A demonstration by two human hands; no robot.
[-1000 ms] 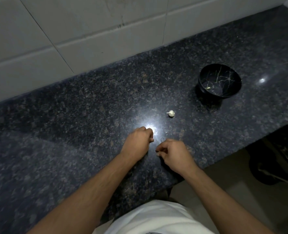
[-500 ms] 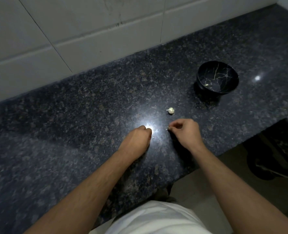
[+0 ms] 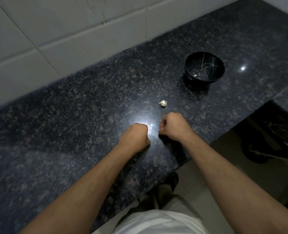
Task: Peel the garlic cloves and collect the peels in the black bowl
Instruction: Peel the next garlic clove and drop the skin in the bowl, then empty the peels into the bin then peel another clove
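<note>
The right hand (image 3: 172,126) has drawn back toward the left hand (image 3: 136,138) since half a second ago, when it reached out near the garlic clove (image 3: 163,103) with something tiny pinched at its fingertips. Now its fingers are curled into a fist — whether anything sits inside them cannot be told. The left hand rests on the worktop (image 3: 72,115) much where it was, knuckles up and fingers tucked under; what it grips, if anything, is hidden. A bright glare on the stone lies between the two hands. The garlic clove lies on the worktop just beyond the right hand, apart from it, in the same spot as before. Farther off to the right stands the black bowl (image 3: 215,74) with pale veins — a small pale scrap lies inside it
</note>
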